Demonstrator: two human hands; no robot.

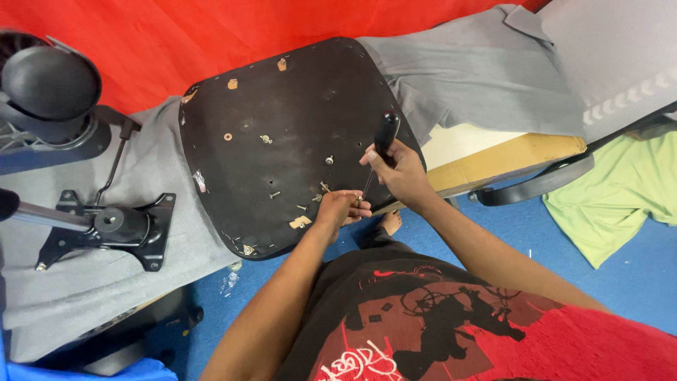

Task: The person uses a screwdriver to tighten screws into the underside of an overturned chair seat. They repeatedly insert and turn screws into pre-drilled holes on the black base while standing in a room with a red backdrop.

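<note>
A: Screwdriver (381, 152) — where is it sitting?

B: Over the 4 o'clock edge of the dark chair seat base (282, 134), which lies underside up on a grey cloth (141, 183). The black handle points toward 12, the thin shaft slants down toward 7.

A: Room around the seat base?

B: Toward 12 the red backdrop (176, 35) is close behind the rim. At 9 the black tilt mechanism (113, 229) lies on the cloth, well apart from the rim. The near rim at 6 overhangs blue floor (635, 275), and the person's body fills that side. A pale board (493, 159) juts out at 3.

A: The fingers?

B: The right hand (402, 173) is curled tight around the lower handle, fingers pressed together. The left hand (342, 208) sits just beside it toward 7, fingertips bunched and pinching at the shaft tip, near a loose screw (302, 207).

A: Anything unclear?

B: The tip itself is hidden under the left fingertips, so I cannot tell whether it meets a screw. Several small screws on the board are too small to make out. A chair armrest (49, 85) at 10 is cut off by the frame.
</note>
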